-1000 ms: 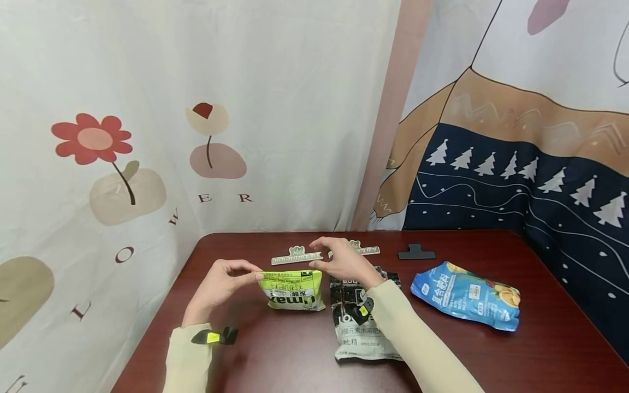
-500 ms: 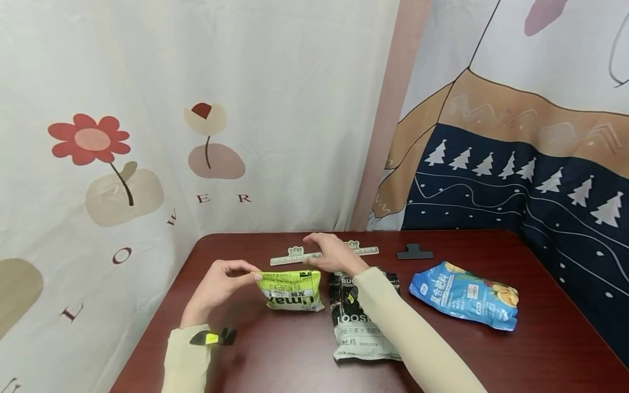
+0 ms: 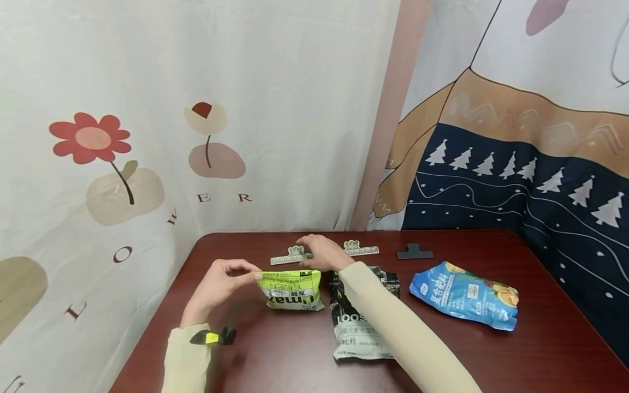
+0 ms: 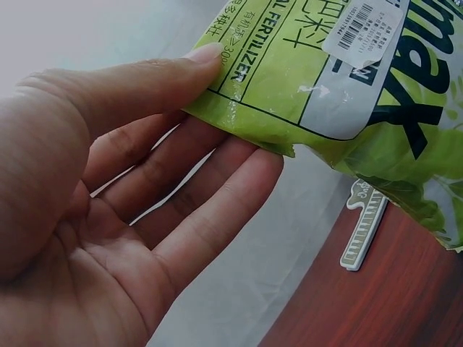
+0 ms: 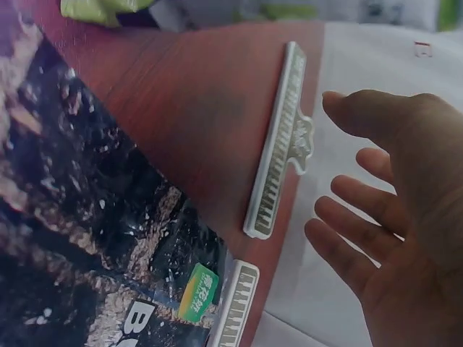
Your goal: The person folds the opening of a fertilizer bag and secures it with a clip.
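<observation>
Behind the green packet (image 3: 292,292), a pale patterned curtain (image 3: 295,109) is hung, with a dark blue section (image 3: 472,185) printed with trees to the right. Beneath the packet, a reddish-brown table (image 3: 275,349) is seen. Just right of the packet, a black-and-white bag (image 3: 356,335) is laid flat, partly covered from sight by a pale right sleeve (image 3: 413,327). Well to the right of the packet, a blue pouch (image 3: 467,303) is placed at a slant. The green packet itself is held upright on the table, its large lettering seen upside down from the head. Its upper left corner is pinched by the left hand (image 3: 218,286), thumb in front and fingers behind. Behind and slightly right of the packet, the right hand (image 3: 321,254) is held with fingers relaxed and parted, nothing grasped. Nearest to it, just behind the packet, a pale clip (image 3: 290,257) is set; a gap between thumb and clip is shown by the right wrist view. Farther right of the packet, a second pale clip (image 3: 361,249) is found, then a black clip (image 3: 415,252).
</observation>
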Available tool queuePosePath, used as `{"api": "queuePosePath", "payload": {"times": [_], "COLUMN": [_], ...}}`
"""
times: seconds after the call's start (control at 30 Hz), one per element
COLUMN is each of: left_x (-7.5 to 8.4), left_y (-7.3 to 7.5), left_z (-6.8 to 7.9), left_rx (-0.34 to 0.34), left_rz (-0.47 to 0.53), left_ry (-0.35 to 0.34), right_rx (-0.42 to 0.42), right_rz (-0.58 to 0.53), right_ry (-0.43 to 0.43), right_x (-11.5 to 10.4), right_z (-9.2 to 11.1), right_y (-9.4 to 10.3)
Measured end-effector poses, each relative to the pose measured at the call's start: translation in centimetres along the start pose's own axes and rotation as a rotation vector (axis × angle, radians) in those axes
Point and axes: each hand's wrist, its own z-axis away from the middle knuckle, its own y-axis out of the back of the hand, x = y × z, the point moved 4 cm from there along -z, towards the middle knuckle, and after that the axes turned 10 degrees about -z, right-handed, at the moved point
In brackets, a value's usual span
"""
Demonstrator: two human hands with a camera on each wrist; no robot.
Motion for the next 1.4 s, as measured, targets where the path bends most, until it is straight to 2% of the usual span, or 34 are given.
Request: {"api": "queuePosePath", "payload": {"times": [0.43,0.7,1.07,1.4], "left_x": [0.2,0.2,-0.1,0.0], "left_y": [0.2,0.2,0.0,0.0], "left_z": [-0.2,-0.1,-0.1,-0.1], "left_rx": [0.001,-0.004,-0.009,-0.007], "left_rz": [-0.005,0.011,0.021,0.027], "left_ry": [0.000,-0.002,0.005,-0.003], "right_rx": [-0.057,-0.076,-0.050,0.017], "right_rz": [0.077,0.130,0.137,0.097], "right_ry": [-0.018,-0.056,-0.028,0.001], "right_x": [1.1,1.5,1.6,0.9], "right_z": [-2.5,-3.1,-3.3,-3.5], "right_y": [-0.9,-1.9,-2.4,-2.3]}}
